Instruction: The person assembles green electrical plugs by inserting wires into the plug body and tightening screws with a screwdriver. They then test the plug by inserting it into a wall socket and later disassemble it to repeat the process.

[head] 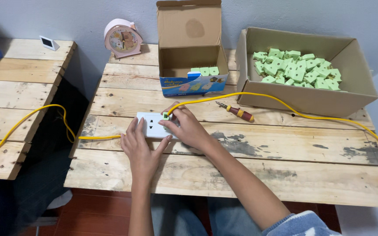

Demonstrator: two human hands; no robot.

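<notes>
The right hand point(187, 126) pinches a small green plug point(166, 116) at the end of a yellow cable point(259, 95), fingers closed on it, pressing it at the top edge of a white socket block point(152, 124). The left hand point(140, 146) lies open and flat, fingertips steadying the block's near left side. The block sits on the wooden bench point(263, 175), near its middle.

At two o'clock from the hands lies one screwdriver point(237, 112) with a red and yellow handle. At twelve o'clock stands one small open carton point(190, 48) holding a few green plugs; at one o'clock, one large cardboard box point(305, 98) holds a heap too many to count. One pink clock point(122, 38) stands at eleven o'clock.

The likely risks: the plug could go in crooked if the block slides under the push, and the cable, looping off both bench edges, could snag and tug the block away.
</notes>
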